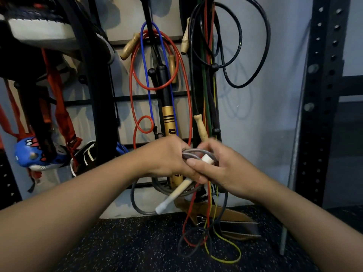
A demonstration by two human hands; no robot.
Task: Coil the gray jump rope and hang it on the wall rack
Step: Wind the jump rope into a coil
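Note:
Both of my hands meet in front of the wall rack (121, 99). My left hand (167, 156) is closed around a bundle of loops of the gray jump rope (135, 203), which sag below my hands. One white handle (172, 197) sticks out downward and to the left from under my left palm. My right hand (218, 169) pinches the other white handle end (207, 159) and gray strands against the bundle. The rack's black pegs (151, 71) stand above my hands.
Red (184, 79), blue (146, 75) and black (267, 46) ropes with wooden handles hang on the rack. Thin red, yellow and black cords trail onto the speckled floor (222, 250). Boxing gloves (33, 154) hang at the left. A perforated black steel upright (318, 107) stands right.

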